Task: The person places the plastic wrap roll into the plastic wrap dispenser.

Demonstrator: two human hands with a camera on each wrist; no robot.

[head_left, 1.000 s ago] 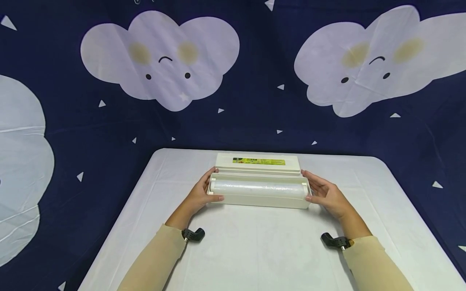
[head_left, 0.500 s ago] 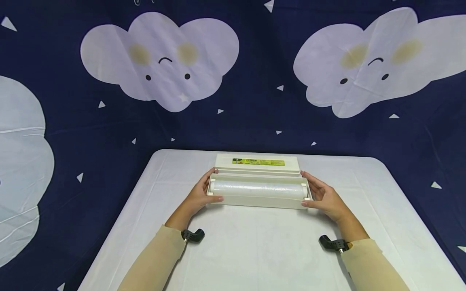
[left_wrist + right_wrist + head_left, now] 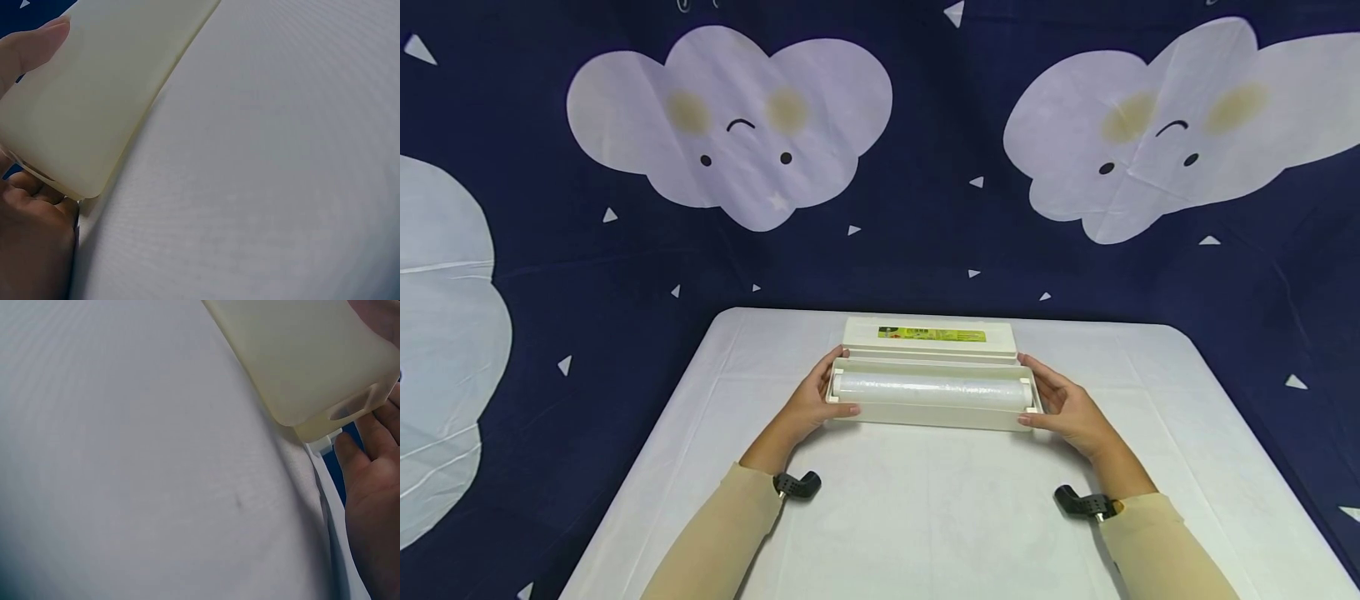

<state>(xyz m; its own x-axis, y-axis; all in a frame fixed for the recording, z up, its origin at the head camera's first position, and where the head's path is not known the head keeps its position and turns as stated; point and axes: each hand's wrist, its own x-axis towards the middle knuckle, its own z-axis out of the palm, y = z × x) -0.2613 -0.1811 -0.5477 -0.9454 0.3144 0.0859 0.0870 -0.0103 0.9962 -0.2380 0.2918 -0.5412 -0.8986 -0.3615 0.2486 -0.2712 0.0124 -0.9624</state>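
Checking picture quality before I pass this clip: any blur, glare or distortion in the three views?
Head view: evenly lit, sharp, no glare; wide-angle bend at the table edges. Left wrist view: the box and the left hand are close and soft. Right wrist view: soft too, dark vignette at the lower left.

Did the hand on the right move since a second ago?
Yes. The right hand slid a little left and toward the person along the white table, its thumb now at the cling-film dispenser box's front corner.

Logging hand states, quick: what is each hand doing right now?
Left hand: grips the left end of the wrap dispenser box.
Right hand: holds the box's right end, thumb in front.
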